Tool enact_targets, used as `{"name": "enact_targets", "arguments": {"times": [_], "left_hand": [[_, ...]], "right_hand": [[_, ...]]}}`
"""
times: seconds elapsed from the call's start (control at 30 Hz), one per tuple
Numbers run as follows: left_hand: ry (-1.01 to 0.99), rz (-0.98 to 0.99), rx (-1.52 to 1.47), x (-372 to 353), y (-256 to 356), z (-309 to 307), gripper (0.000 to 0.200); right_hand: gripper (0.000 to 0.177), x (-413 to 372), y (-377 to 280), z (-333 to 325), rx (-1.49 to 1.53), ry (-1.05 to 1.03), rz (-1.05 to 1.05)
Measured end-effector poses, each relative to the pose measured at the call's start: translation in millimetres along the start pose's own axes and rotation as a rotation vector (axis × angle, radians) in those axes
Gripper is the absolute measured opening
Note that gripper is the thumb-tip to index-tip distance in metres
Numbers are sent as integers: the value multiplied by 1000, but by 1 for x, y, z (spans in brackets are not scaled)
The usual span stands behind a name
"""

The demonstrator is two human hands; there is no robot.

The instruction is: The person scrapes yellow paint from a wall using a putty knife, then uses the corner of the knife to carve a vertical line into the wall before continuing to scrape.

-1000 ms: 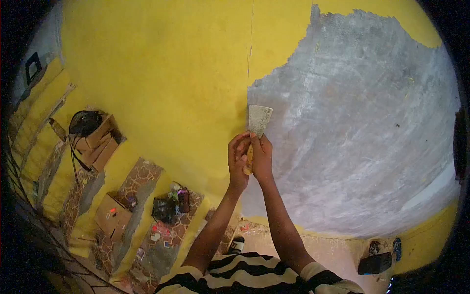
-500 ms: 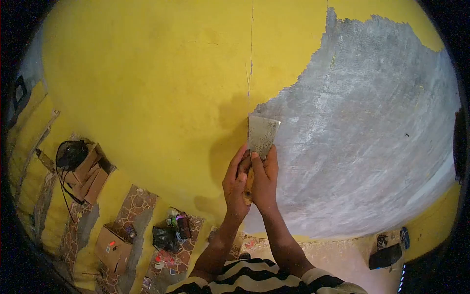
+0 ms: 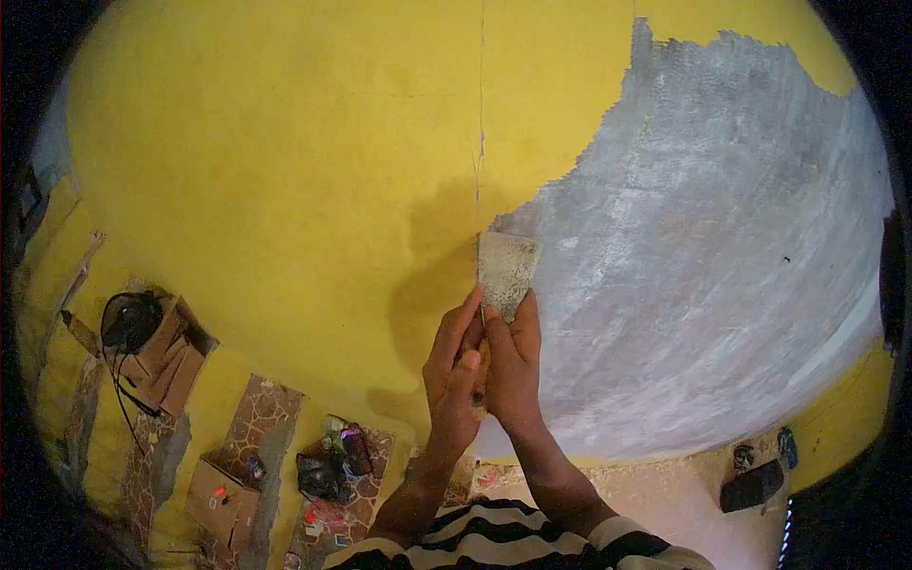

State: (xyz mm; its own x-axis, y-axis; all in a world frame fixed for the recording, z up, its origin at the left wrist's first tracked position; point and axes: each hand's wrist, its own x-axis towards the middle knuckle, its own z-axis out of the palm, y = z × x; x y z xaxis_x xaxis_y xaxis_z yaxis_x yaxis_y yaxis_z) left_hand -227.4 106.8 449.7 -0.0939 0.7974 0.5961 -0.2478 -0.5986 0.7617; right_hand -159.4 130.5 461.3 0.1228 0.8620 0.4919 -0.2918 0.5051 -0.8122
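Both my hands are closed around one scraper with a wide, speckled metal blade [image 3: 510,268]. My left hand [image 3: 454,375] wraps the handle from the left, its forefinger pointing up beside the blade. On the right, my right hand [image 3: 513,366] grips the handle and the base of the blade. The blade's top edge lies against the wall where yellow paint [image 3: 285,171] meets a large bare grey patch [image 3: 703,237]. Most of the handle is hidden by my fingers.
Stone-patterned steps [image 3: 263,413] run along the lower left, holding an open cardboard box [image 3: 223,494], a black bag [image 3: 321,473] and another carton [image 3: 171,366] with a black, wire-like object [image 3: 131,321]. A dark object [image 3: 752,487] lies on the floor at lower right.
Both hands and the scraper are slightly lower in view, and the blade is turned a little more face-on. The surroundings at left have shifted slightly left and down.
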Motion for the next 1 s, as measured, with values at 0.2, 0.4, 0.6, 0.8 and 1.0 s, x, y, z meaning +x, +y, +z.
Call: {"name": "enact_targets", "arguments": {"times": [0.2, 0.4, 0.6, 0.8, 1.0], "left_hand": [[-26, 3, 31, 7, -7, -6, 68], [5, -4, 132, 1, -2, -5, 64], [-5, 39, 140, 10, 9, -6, 63], [9, -10, 200, 8, 7, -6, 63], [-17, 35, 168, 2, 0, -6, 60]], "right_hand": [[36, 3, 3, -1, 3, -25, 37], [37, -1, 3, 2, 63, -26, 46], [38, 4, -4, 8, 110, -36, 75], [37, 1, -2, 8, 102, 3, 59], [40, -3, -4, 5, 38, -2, 76]]}}
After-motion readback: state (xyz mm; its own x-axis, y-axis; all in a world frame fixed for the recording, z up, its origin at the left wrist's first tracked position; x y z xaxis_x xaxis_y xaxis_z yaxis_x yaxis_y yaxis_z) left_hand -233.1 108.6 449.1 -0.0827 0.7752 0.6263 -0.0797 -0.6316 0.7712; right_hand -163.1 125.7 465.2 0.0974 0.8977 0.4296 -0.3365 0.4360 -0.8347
